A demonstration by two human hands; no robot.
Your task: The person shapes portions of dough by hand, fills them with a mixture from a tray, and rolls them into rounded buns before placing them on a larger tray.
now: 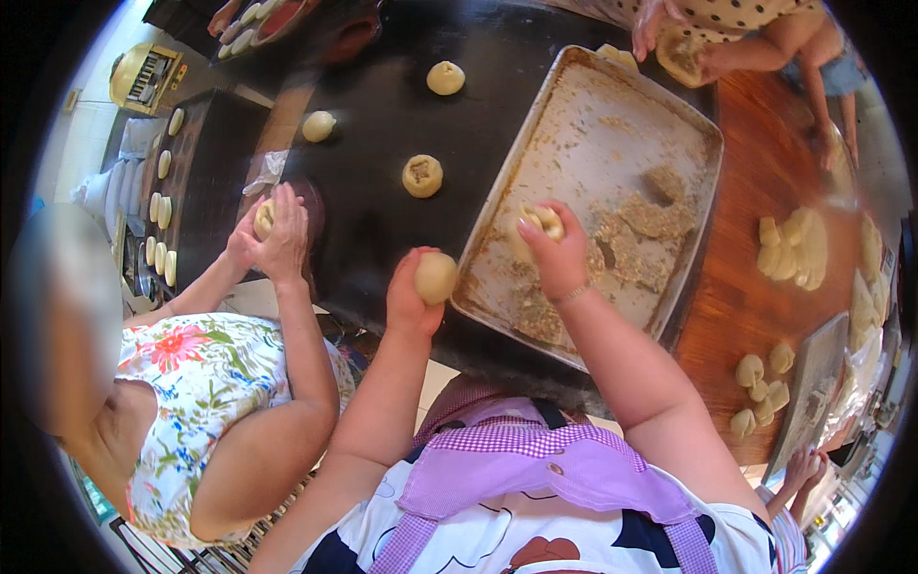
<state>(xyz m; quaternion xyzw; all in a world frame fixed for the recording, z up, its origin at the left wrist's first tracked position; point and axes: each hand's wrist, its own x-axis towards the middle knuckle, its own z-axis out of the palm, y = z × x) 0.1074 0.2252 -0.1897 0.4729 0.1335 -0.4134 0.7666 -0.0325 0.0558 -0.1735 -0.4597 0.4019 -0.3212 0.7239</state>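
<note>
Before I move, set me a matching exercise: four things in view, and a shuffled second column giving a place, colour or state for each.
1. Left hand
2. Crumbly filling
3. Right hand
4. Apron

A. Gripping a folded dough piece
B. Purple
C. Holding a round dough ball
D. Lying in the metal tray

Pairs: 1-C, 2-D, 3-A, 4-B

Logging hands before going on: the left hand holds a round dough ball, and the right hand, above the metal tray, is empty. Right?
The right hand isn't empty: the head view shows it holding a piece of dough above the metal tray. The left hand does hold a round dough ball.
</note>
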